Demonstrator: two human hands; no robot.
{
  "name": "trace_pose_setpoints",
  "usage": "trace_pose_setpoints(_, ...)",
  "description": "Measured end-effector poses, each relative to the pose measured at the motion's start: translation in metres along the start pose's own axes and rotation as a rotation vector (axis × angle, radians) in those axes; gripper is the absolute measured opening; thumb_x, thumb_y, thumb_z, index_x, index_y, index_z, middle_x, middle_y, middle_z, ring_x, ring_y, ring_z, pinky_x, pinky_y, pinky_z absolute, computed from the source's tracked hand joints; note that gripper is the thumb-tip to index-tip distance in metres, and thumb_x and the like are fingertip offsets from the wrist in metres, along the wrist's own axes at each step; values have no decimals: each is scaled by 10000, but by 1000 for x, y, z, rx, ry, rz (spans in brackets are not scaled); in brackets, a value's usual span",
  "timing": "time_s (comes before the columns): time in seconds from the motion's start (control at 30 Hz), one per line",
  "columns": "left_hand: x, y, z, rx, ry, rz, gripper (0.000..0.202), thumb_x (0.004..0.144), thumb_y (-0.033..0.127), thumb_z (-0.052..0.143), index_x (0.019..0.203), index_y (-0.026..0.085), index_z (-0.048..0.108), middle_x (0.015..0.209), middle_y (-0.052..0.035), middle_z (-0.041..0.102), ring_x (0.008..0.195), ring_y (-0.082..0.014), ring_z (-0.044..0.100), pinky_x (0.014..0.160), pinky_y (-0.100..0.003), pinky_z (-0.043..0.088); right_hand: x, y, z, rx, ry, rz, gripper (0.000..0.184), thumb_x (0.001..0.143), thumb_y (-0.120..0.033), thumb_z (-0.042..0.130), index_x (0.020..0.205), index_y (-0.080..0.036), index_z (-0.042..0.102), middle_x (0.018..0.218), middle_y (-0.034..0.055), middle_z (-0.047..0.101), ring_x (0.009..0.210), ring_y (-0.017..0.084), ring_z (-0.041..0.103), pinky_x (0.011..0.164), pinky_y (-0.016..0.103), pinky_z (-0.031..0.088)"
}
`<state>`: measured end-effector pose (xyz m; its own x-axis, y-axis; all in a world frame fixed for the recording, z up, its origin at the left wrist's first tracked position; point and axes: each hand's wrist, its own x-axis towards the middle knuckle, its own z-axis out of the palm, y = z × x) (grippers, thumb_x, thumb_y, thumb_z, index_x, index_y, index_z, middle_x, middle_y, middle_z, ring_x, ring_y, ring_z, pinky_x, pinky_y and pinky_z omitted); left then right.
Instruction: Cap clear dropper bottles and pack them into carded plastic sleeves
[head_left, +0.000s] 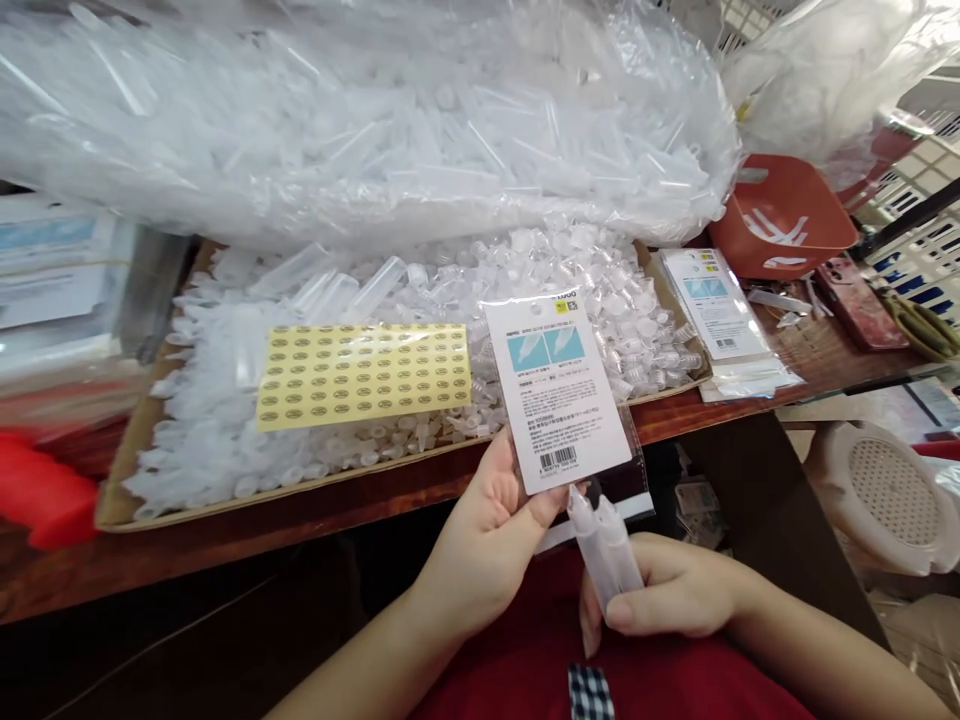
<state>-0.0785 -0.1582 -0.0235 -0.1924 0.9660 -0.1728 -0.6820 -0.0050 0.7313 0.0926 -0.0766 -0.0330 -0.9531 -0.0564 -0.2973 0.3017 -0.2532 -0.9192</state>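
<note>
My left hand (487, 540) grips a clear plastic bag by its lower end. Inside the bag sits a white printed card (566, 420) with blue pictures and a barcode. Just below the card, my right hand (667, 585) is closed round two translucent plastic bottles (607, 550), side by side with their pointed tips upward. The tips are close to the bag's lower edge; whether they touch it I cannot tell. Behind the hands is a shallow cardboard box (225, 507) full of small clear caps and nozzles. A yellow sticker sheet (364, 375) lies on top of these parts.
A large clear bag of plastic tubes (375, 130) lies behind the box. On the right are stacked carded bags (712, 310), a reddish-brown basket (795, 220) and a phone (859, 300). More packets (60, 270) and a red object (45, 500) are at the left. A stool (892, 495) stands low right.
</note>
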Motion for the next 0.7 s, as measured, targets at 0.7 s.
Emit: trace_pose_setpoints(0.7, -7, -13, -3, -258, 32, -178, 357, 764, 92, 711, 1067, 281, 723, 1012, -1, 778, 931, -164, 704, 809, -209, 535, 22, 32, 11, 806, 43, -30, 421, 811, -531, 660, 807, -121, 565, 735, 95, 742, 499, 116, 660, 459, 163, 435)
